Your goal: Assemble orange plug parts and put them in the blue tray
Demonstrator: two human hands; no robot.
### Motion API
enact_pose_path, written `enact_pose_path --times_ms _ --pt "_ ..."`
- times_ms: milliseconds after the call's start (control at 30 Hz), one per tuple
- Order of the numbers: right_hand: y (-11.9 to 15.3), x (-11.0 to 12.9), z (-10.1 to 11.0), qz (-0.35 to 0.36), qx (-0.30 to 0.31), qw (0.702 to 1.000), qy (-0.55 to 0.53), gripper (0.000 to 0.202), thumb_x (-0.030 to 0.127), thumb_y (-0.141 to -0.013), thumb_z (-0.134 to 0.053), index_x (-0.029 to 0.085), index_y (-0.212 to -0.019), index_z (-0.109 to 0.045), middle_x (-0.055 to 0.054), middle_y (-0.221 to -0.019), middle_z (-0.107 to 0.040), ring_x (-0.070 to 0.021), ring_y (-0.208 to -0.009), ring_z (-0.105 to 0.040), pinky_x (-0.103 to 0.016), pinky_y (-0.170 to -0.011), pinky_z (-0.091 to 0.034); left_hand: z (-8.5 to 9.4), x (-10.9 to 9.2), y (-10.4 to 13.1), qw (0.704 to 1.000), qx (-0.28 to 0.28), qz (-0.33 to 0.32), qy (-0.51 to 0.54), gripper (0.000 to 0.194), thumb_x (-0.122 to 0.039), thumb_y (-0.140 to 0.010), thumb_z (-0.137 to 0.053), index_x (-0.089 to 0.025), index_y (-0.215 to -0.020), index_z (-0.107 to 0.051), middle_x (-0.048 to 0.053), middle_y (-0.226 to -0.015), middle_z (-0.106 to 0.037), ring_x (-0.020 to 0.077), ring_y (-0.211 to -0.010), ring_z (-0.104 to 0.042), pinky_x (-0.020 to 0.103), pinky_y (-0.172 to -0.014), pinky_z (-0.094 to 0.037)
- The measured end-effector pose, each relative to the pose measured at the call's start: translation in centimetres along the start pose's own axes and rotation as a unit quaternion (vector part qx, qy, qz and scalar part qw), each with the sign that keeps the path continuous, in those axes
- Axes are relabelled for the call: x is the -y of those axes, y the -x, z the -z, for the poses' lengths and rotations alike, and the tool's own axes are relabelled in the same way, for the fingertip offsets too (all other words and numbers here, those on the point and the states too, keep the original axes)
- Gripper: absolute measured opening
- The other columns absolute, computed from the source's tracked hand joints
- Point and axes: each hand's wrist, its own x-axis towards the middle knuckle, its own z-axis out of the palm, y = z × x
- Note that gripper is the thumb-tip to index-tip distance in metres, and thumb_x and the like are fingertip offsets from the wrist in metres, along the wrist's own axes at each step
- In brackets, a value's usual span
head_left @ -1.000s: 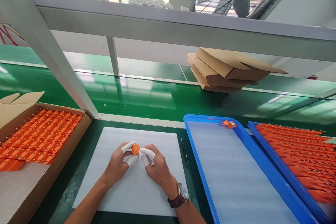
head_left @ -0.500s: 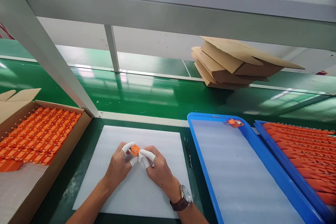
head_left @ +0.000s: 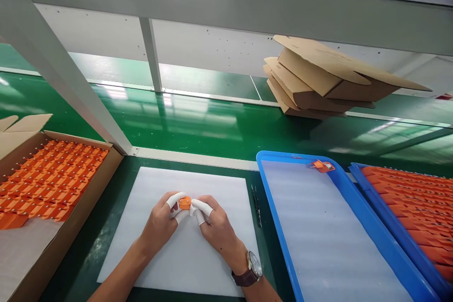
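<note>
Small orange plastic part (head_left: 184, 203) pinched between both hands over the white foam sheet (head_left: 212, 184). Left hand (head_left: 161, 224) and right hand (head_left: 217, 229) meet at the fingertips, which wear white finger cots (head_left: 176, 199); thumbs and forefingers close on the part from either side. Part looks light, rigid and smooth, likely slippery bare-fingered; best held by its edges. Cardboard box of orange parts (head_left: 53, 174) to the left, blue tray (head_left: 269, 184) to the right holding one orange piece (head_left: 322, 166)
</note>
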Motion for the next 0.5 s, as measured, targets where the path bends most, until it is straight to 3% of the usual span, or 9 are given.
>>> enact_pose_path --times_ms 500 --pt "0.0 1.1 -0.7 0.083 0.007 0.996 -0.017 0.051 0.002 -0.092 -0.058 0.029 -0.135 -0.057 -0.007 -0.112 -0.068 -0.0215 -0.1 -0.064 -0.039 -0.083 -0.063 -0.2 -0.3 -0.2 0.992 -0.096 -0.051 -0.066 0.036 -0.009 -0.091 -0.062 -0.022 -0.124 -0.056 0.003 -0.098 -0.059 0.0127 -0.072 -0.054 0.026 -0.062 -0.053"
